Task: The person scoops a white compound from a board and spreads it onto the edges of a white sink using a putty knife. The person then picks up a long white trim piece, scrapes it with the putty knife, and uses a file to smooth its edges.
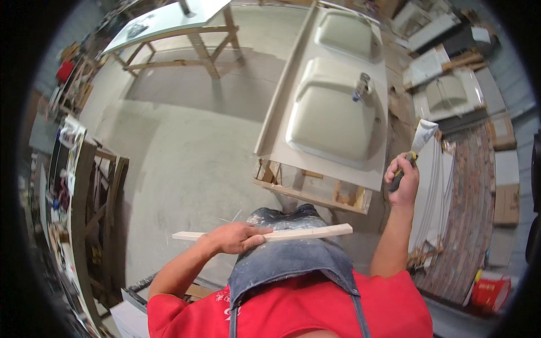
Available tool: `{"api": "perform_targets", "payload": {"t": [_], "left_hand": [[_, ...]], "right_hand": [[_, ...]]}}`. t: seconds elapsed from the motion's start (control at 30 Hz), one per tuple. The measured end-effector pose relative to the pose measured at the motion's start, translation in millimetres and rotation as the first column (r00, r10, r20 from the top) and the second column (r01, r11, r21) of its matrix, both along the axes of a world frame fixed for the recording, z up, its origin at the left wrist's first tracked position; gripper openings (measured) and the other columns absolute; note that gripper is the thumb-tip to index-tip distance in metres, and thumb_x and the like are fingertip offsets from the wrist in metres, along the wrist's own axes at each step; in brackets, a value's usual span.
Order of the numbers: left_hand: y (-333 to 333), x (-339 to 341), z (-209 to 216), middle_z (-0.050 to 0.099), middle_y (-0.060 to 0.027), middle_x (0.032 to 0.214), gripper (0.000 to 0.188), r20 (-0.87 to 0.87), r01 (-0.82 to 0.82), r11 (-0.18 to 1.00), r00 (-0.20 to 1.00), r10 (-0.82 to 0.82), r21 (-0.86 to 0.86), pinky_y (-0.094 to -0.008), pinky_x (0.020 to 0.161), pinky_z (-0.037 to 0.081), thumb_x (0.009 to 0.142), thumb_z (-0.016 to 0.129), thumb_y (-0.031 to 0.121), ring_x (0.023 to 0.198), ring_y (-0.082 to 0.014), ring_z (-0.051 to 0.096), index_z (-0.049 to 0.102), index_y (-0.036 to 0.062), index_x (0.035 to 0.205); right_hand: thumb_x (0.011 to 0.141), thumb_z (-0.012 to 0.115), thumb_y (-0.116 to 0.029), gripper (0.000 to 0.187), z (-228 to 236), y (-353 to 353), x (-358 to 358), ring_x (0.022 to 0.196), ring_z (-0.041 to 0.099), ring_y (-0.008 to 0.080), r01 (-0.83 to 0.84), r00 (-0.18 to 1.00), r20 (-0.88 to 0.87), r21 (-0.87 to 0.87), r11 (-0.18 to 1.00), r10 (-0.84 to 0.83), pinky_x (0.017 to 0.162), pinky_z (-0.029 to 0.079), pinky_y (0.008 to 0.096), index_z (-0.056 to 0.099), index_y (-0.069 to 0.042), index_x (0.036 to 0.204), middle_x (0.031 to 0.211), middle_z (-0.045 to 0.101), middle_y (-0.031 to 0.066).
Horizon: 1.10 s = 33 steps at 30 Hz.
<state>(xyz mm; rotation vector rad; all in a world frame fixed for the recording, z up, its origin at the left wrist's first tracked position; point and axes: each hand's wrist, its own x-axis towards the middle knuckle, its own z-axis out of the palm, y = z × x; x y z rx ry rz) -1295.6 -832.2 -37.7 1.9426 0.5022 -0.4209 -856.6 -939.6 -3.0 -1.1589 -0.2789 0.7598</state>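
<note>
My left hand point(235, 237) is closed around a long, pale wooden strip point(315, 232), held crosswise in front of my apron. Out to the right, my right hand point(404, 180) grips the dark and yellow handle of a putty knife point(424, 134). The knife's broad blade points up and away, with whitish material on it. Beyond the strip, a pale countertop slab point(332, 159) lies on a wooden frame, with two cream basins bulging upward. The near basin point(332, 115) has a metal fitting with a blue part point(362, 87) on it.
A work table point(169, 22) with a pale top and wooden legs stands at the far left. Cluttered wooden shelving point(84, 186) runs along the left side. To the right are stacked white sheets point(434, 191), another basin slab point(445, 93) and a red bag point(489, 293).
</note>
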Motion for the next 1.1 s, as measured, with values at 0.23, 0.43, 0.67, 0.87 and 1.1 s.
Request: {"api": "perform_targets", "payload": {"t": [0.23, 0.43, 0.67, 0.87, 1.1], "left_hand": [[48, -52, 74, 0.067, -0.0189, 0.088, 0.044, -0.164, 0.227, 0.936, 0.968, -0.188, 0.27, -0.0481, 0.077, 0.054, 0.101, 0.054, 0.038, 0.083, -0.0397, 0.066, 0.061, 0.0177, 0.14], [80, -142, 127, 0.067, -0.0162, 0.08, 0.039, -0.323, 0.186, 0.87, 0.946, -0.033, 0.457, -0.0457, 0.07, 0.055, 0.088, 0.069, 0.031, 0.075, -0.0371, 0.067, 0.073, 0.0108, 0.122], [76, -181, 115, 0.072, -0.0199, 0.092, 0.036, -0.385, -0.161, 0.88, 0.853, 0.351, 0.446, -0.0396, 0.077, 0.055, 0.091, 0.068, 0.026, 0.083, -0.034, 0.07, 0.073, 0.0042, 0.119], [7, -99, 53, 0.065, -0.0171, 0.09, 0.036, -0.186, -0.201, 0.964, 0.955, 0.232, 0.172, -0.0405, 0.079, 0.052, 0.097, 0.063, 0.026, 0.087, -0.0323, 0.064, 0.069, 0.0116, 0.129], [-31, 5, 2, 0.066, -0.0166, 0.096, 0.04, -0.029, -0.403, 0.913, 0.915, 0.402, -0.066, -0.0401, 0.081, 0.049, 0.101, 0.059, 0.029, 0.09, -0.026, 0.062, 0.065, 0.0061, 0.133]], "right_hand": [[0.094, 0.064, -0.013, 0.012, -14, -59, -16, 0.055, 0.051, 0.0127, 0.117, 0.993, -0.018, -0.07, 0.991, -0.118, 0.046, 0.039, 0.0272, 0.053, -0.01, 0.097, 0.07, 0.052, 0.0022], [0.093, 0.064, -0.012, 0.012, -33, -84, -24, 0.055, 0.05, 0.0126, 0.177, 0.981, -0.056, -0.142, 0.974, -0.186, 0.046, 0.039, 0.0271, 0.053, -0.01, 0.098, 0.073, 0.054, 0.0031], [0.093, 0.064, -0.011, 0.012, -53, -80, -19, 0.056, 0.05, 0.0129, 0.171, 0.979, -0.085, -0.162, 0.972, -0.186, 0.048, 0.039, 0.0273, 0.054, -0.009, 0.099, 0.073, 0.055, 0.0035], [0.093, 0.064, -0.012, 0.01, -51, -71, -14, 0.055, 0.05, 0.013, 0.125, 0.986, -0.092, -0.163, 0.979, -0.141, 0.047, 0.039, 0.0274, 0.055, -0.009, 0.096, 0.072, 0.054, 0.0029], [0.092, 0.065, -0.012, 0.011, -54, -70, -10, 0.055, 0.051, 0.0133, 0.102, 0.987, -0.108, -0.147, 0.984, -0.119, 0.047, 0.039, 0.0276, 0.055, -0.009, 0.095, 0.072, 0.054, 0.0029]]}}
